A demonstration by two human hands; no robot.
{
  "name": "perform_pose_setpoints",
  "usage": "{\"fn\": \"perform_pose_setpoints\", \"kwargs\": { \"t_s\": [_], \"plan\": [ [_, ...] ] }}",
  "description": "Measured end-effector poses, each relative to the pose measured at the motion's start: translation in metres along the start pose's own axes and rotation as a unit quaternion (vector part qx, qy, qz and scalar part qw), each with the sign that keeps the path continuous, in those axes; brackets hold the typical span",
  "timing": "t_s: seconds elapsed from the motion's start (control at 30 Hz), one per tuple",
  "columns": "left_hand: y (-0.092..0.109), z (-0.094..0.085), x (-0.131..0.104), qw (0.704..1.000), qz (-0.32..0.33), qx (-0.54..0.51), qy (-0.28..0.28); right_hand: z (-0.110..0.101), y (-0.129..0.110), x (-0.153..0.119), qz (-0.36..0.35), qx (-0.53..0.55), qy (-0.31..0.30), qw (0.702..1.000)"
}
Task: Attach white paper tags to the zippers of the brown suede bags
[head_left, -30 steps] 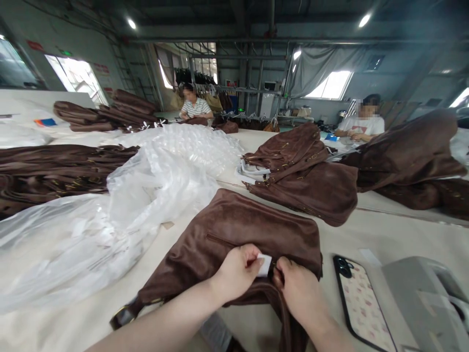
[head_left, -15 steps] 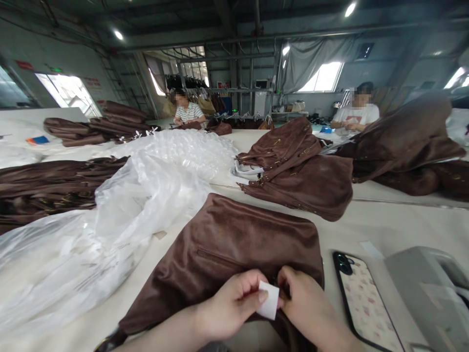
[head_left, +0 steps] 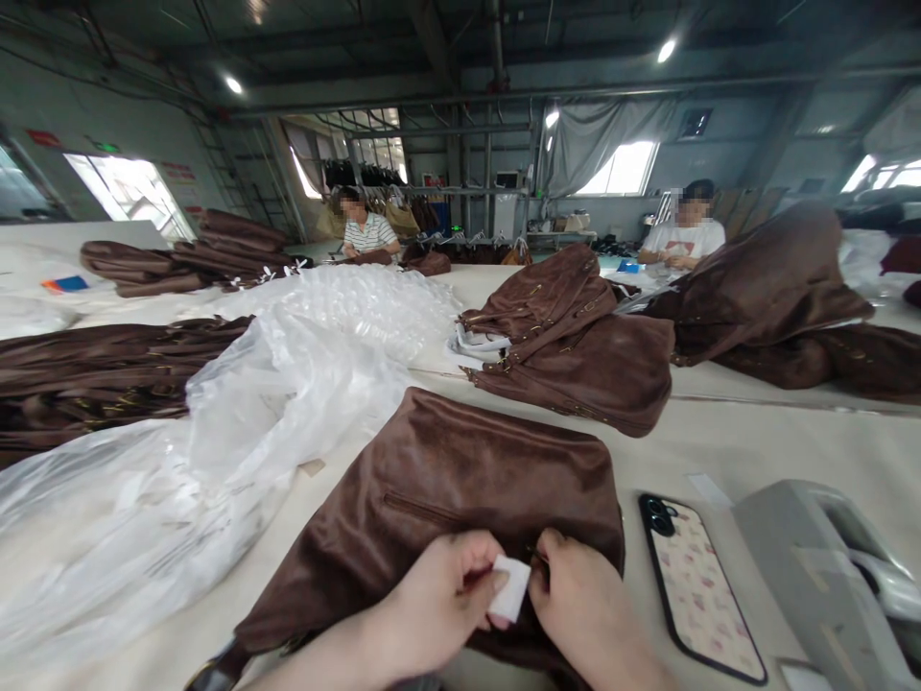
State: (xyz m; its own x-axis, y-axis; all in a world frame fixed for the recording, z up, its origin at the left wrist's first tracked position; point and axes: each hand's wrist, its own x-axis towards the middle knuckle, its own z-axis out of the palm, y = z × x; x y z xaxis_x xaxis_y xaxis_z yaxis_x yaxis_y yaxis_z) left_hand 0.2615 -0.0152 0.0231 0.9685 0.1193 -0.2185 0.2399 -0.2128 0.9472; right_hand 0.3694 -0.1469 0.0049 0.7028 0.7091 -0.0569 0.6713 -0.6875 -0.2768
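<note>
A brown leather bag (head_left: 460, 461) with a zipped slit lies on the table in front of me. Over its lower right part, my left hand (head_left: 450, 595) pinches a small white square (head_left: 510, 587) between thumb and fingers. Just right of the square, my right hand (head_left: 576, 595) has its fingers closed at the bag's near edge, and a small dark piece shows at its fingertips. What exactly the right fingers grip is too small to name.
Clear plastic bags (head_left: 288, 384) spread on the left beside stacked brown pieces (head_left: 107, 369). More brown bags (head_left: 576, 355) lie ahead. A phone (head_left: 701, 585) and a grey tape dispenser (head_left: 820, 576) are at right. Two people (head_left: 368, 230) sit across the table.
The view has shifted slightly. My left hand still holds the white square, now turned a little, and a dark piece has come into sight at my right fingertips.
</note>
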Motion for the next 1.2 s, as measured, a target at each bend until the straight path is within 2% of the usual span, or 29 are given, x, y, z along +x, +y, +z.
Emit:
{"fn": "perform_pose_setpoints", "kwargs": {
  "t_s": [0.1, 0.2, 0.27, 0.37, 0.53, 0.63, 0.77, 0.87, 0.97, 1.1, 1.2],
  "plan": [
    [0.0, -0.014, 0.004, 0.996, -0.045, -0.033, 0.067, 0.0, 0.001, -0.001, -0.03, -0.019, 0.011, 0.999],
    [-0.005, -0.022, 0.008, 0.995, -0.083, -0.01, 0.056, 0.0, 0.001, -0.003, -0.072, -0.049, 0.016, 0.996],
    [-0.011, -0.021, 0.011, 0.996, -0.075, 0.019, 0.039, 0.001, 0.001, -0.005, -0.087, -0.069, 0.02, 0.994],
    [-0.018, -0.017, 0.013, 0.995, -0.035, 0.085, 0.043, 0.005, -0.001, -0.007, -0.101, -0.082, 0.038, 0.991],
    [-0.018, -0.016, 0.012, 0.987, -0.005, 0.151, 0.053, 0.006, -0.009, -0.009, -0.147, -0.035, 0.071, 0.986],
    [-0.017, -0.017, 0.011, 0.987, 0.002, 0.149, 0.06, 0.001, -0.013, -0.011, -0.146, -0.008, 0.078, 0.986],
    [-0.022, -0.011, 0.012, 0.995, 0.003, 0.067, 0.074, -0.006, -0.019, -0.016, -0.144, -0.012, 0.079, 0.986],
    [-0.025, -0.006, 0.014, 0.996, 0.012, 0.02, 0.083, -0.008, -0.025, -0.02, -0.155, -0.032, 0.066, 0.985],
    [-0.024, -0.004, 0.015, 0.997, 0.017, 0.018, 0.078, -0.007, -0.028, -0.021, -0.164, -0.026, 0.044, 0.985],
    [-0.022, -0.003, 0.016, 0.996, -0.006, 0.018, 0.086, -0.007, -0.027, -0.021, -0.14, 0.033, 0.016, 0.989],
    [-0.022, -0.001, 0.016, 0.996, 0.017, 0.016, 0.091, -0.007, -0.024, -0.019, -0.103, 0.109, -0.011, 0.989]
  ]
}}
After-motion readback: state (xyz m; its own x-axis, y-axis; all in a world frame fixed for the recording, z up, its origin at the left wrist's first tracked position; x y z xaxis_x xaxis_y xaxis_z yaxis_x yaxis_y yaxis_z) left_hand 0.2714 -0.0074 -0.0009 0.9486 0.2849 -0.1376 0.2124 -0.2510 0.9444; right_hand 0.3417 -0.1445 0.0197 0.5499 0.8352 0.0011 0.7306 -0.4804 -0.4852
